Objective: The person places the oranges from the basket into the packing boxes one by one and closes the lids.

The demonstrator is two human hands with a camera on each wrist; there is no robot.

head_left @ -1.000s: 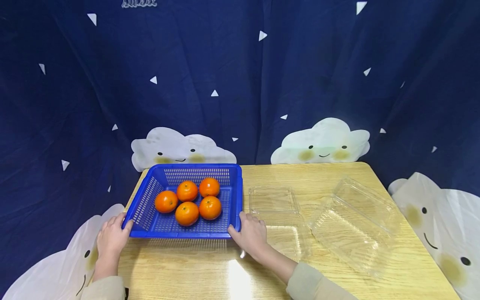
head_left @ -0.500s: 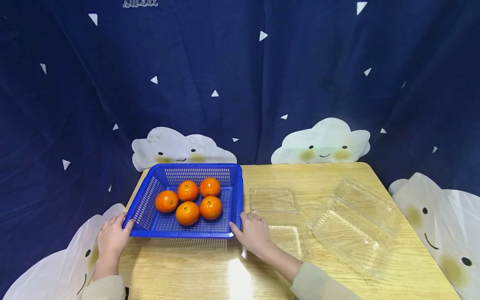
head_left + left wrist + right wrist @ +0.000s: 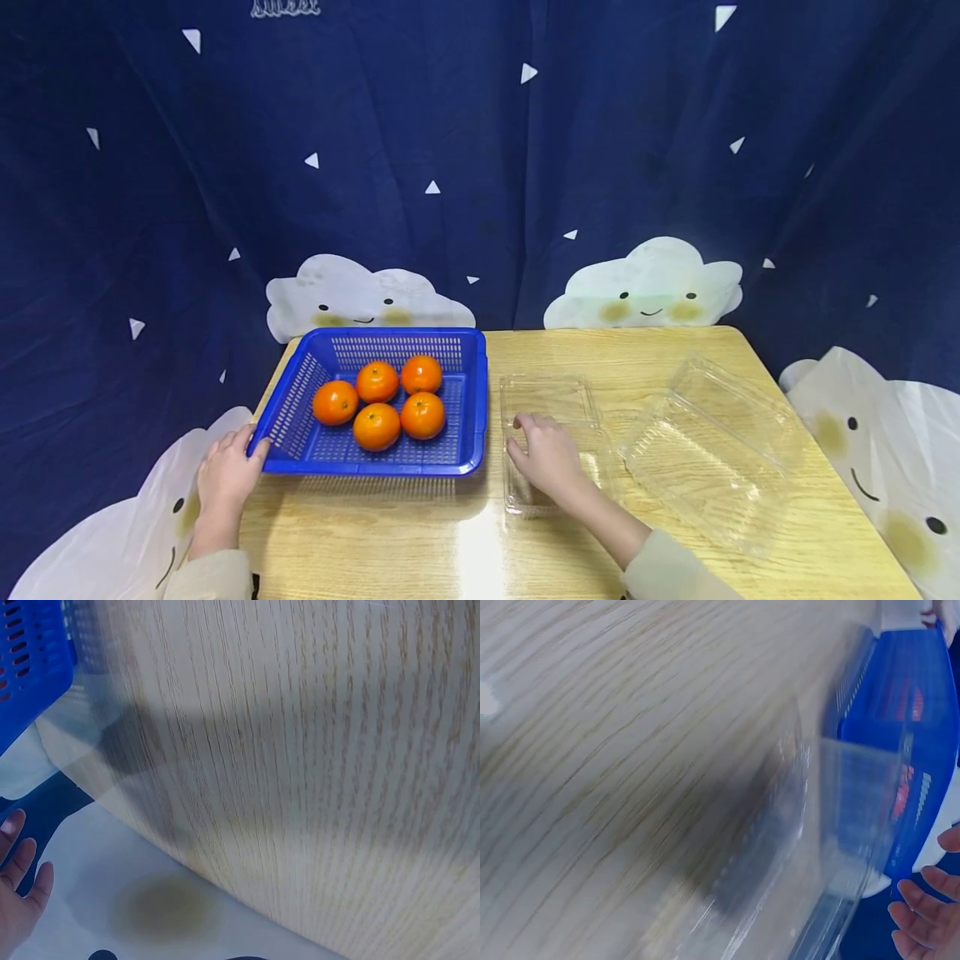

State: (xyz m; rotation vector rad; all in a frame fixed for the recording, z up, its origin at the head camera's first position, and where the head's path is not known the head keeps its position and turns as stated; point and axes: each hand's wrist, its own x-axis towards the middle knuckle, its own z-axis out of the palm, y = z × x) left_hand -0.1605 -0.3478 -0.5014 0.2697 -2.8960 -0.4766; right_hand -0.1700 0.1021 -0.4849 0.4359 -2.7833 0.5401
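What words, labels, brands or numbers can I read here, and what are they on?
"sweet": pale letters on the dark blue curtain, cut by the top edge of the head view.
I can read nothing on the blue basket, the oranges or the clear containers; any tiny moulded marks would be too small to tell.

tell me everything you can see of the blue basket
The basket is bright blue, rectangular with rounded corners, and looks like plastic. A smooth rim runs round its top; its walls are slotted and its floor is perforated. It stands upright on the left part of the wood-grain table, left of a clear container, with five oranges resting on its floor. The left hand is at its near left corner; whether it grips the rim is unclear.
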